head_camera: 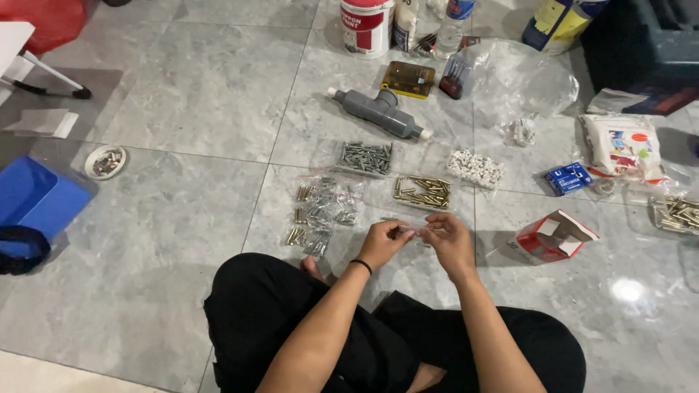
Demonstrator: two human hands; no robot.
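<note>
**Two hands, one small clear bag**

A person sits cross-legged on grey floor tiles [182,94], both hands raised just above the knees. The left hand [381,244] and the right hand [447,240] meet at the fingertips, each pinching one end of a small clear bag [413,229] stretched between them — what it holds is too small to tell. The left wrist wears one black band [360,266].

Taking that bag as the landmark: just beyond it lie three clear packs of fasteners — one of mixed brass and silver pieces [320,211] to its left, one of grey plugs [366,157] farther out, one of brass screws [422,191] directly past it. One heap of white clips [475,169] sits beyond and to its right. Farther still lies one grey pipe fitting [378,113], then one amber case [408,78] and one paint can [366,26].

Right of the bag stands one open red-and-white carton [555,236]; past that, one blue box [567,178] and one more tub of brass screws [676,214] at the frame's edge. Far to the bag's left sit one small round dish [105,161] and one blue tray [36,196].
</note>
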